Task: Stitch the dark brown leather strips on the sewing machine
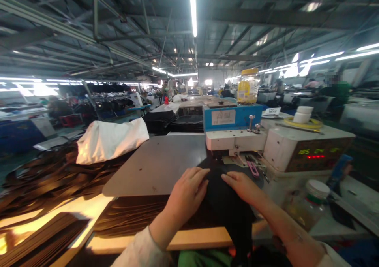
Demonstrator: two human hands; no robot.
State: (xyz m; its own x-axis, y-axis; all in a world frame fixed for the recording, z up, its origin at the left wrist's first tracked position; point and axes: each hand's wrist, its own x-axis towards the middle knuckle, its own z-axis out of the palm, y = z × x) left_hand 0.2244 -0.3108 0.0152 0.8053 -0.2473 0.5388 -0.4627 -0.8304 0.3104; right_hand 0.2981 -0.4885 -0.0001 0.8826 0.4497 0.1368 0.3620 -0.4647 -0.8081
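Left hand [189,186]: fingers together, tips at the left edge of the black piece [223,196]. Right hand [244,186]: fingers bunched, tips at its right edge. Can't tell if either pinches it. Piece sits between the hands, narrow end hanging to 6 o'clock over the surface [204,237] edge. Machine [235,140] just beyond at 12. Pink snips [252,166] at 2, control box [281,150] farther out, display lit. White-capped jar [310,205] at 3. Metal plate [166,160] at 10, white cloth [112,140] beyond. Brown stack [130,215] at 8.
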